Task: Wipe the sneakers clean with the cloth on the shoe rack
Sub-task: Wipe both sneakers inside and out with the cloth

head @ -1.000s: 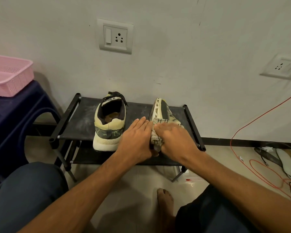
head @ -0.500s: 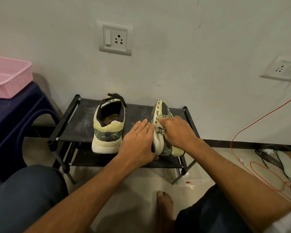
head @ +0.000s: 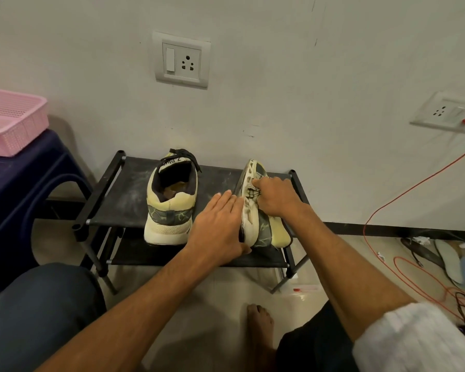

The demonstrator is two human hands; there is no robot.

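Observation:
Two cream and grey-green sneakers sit on the top shelf of a black shoe rack point(head: 118, 194). The left sneaker point(head: 171, 202) stands upright, heel toward me. The right sneaker point(head: 258, 224) lies tipped on its side, sole facing left. My left hand point(head: 220, 226) rests flat against its sole with straight fingers. My right hand point(head: 273, 196) grips a bunched pale cloth point(head: 251, 193) and presses it on the sneaker's sole edge near the middle.
A pink basket point(head: 11, 122) sits on a dark blue stool point(head: 24, 189) at the left. The wall stands right behind the rack. Red cable point(head: 403, 194), dark wires and insoles point(head: 448, 261) lie on the floor at right. My bare foot point(head: 259, 322) is below the rack.
My right hand has slid the cloth along the tipped sneaker from its heel end toward the toe, away from me. My left hand has stayed against the sole.

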